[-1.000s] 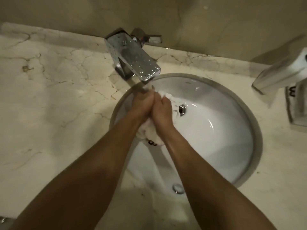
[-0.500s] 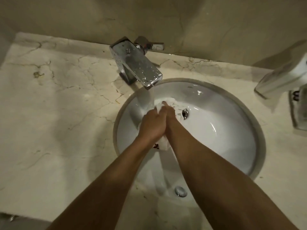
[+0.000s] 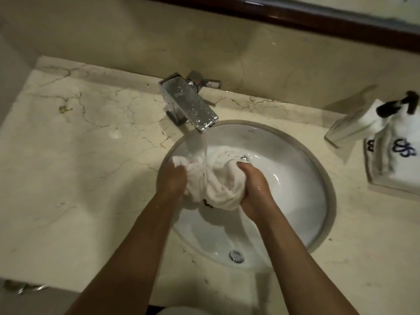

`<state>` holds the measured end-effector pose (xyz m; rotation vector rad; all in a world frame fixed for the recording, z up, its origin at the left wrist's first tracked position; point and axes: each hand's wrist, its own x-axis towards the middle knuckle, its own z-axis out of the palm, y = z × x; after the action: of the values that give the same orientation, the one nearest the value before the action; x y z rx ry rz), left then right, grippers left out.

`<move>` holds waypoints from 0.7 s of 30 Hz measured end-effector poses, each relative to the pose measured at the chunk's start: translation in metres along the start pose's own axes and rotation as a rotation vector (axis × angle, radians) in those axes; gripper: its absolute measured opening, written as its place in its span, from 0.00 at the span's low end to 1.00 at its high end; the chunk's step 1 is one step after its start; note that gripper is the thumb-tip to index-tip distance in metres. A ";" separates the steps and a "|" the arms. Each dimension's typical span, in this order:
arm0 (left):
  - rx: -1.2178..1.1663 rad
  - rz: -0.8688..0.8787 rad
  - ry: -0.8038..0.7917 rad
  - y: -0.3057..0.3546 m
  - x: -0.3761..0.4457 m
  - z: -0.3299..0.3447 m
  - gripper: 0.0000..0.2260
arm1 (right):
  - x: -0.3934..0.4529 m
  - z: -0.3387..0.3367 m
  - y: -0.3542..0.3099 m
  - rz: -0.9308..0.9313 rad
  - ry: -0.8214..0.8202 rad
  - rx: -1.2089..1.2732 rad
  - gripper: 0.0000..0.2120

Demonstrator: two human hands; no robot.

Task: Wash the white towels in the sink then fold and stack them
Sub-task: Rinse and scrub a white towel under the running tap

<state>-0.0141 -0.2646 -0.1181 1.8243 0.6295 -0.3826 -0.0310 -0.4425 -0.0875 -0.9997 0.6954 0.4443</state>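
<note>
Towel (image 3: 213, 183) bunched mid-sink (image 3: 306, 169), left hand (image 3: 172, 181) and right hand (image 3: 253, 185) each grip clenching it, faucet (image 3: 193, 105) overhead

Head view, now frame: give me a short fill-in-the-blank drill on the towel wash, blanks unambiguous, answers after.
1. Both hands grip a bunched white towel over the ____.
2. Water from the chrome faucet runs onto the ____.
3. The left hand and the right hand hold ____ ends of the bundle.
4. More folded white towels sit on the counter to the person's ____.

Answers: sink; towel; opposite; right
</note>
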 end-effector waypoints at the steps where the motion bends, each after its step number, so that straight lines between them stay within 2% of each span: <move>1: -0.085 0.010 -0.052 -0.006 -0.009 -0.005 0.08 | -0.003 -0.011 -0.003 0.054 0.006 0.082 0.18; 2: -0.148 0.008 -0.054 -0.015 -0.013 -0.010 0.08 | -0.004 -0.023 -0.003 0.103 -0.001 0.156 0.19; 4: -0.495 -0.143 -0.035 -0.025 -0.025 -0.014 0.12 | -0.005 -0.041 0.003 0.169 0.013 0.249 0.20; 6: -0.889 -0.349 -0.255 -0.027 -0.034 -0.017 0.16 | -0.007 -0.053 0.013 0.233 0.050 0.255 0.20; 8: -0.937 -0.439 -0.428 -0.024 -0.037 -0.014 0.22 | -0.009 -0.056 0.021 0.284 0.046 0.266 0.20; 11: -0.994 -0.621 -0.439 -0.036 -0.030 -0.004 0.19 | -0.012 -0.050 0.022 0.303 -0.023 0.382 0.21; 13: -1.104 -0.732 -0.628 -0.032 -0.030 0.000 0.19 | -0.010 -0.037 0.017 0.296 -0.056 0.437 0.23; 14: -1.119 -0.725 -0.722 -0.026 -0.030 0.002 0.19 | -0.009 -0.029 0.013 0.300 -0.067 0.425 0.23; 17: -0.957 -0.529 -0.661 -0.008 -0.020 0.004 0.26 | -0.011 0.004 0.000 0.294 -0.113 0.248 0.20; 18: -0.892 -0.487 -0.590 -0.002 -0.017 0.005 0.28 | -0.012 0.014 -0.002 0.274 -0.125 0.167 0.21; 19: -0.805 -0.425 -0.426 0.007 -0.014 0.008 0.26 | -0.011 0.024 -0.002 0.227 -0.111 0.023 0.23; 21: -0.515 -0.211 -0.045 0.025 -0.011 0.014 0.14 | -0.002 0.044 0.000 0.076 -0.034 -0.339 0.22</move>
<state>-0.0077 -0.2864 -0.0981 1.2612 0.8084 -0.3600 -0.0179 -0.4045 -0.0705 -1.2835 0.6412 0.6585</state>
